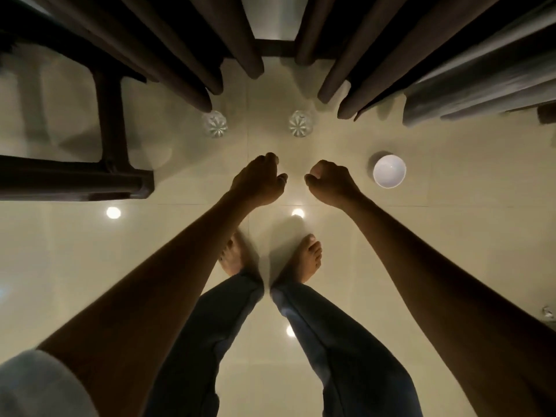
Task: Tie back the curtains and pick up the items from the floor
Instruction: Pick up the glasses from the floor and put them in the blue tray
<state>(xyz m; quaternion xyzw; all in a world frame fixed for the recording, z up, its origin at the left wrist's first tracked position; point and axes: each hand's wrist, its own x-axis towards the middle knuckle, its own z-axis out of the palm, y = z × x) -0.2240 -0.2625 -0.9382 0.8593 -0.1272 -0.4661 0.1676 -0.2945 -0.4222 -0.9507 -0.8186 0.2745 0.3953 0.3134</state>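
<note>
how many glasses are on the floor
2. The left glass stands at the hem of the left curtain; the right glass stands nearer the right curtain. A glint at the right edge may be another.
</note>
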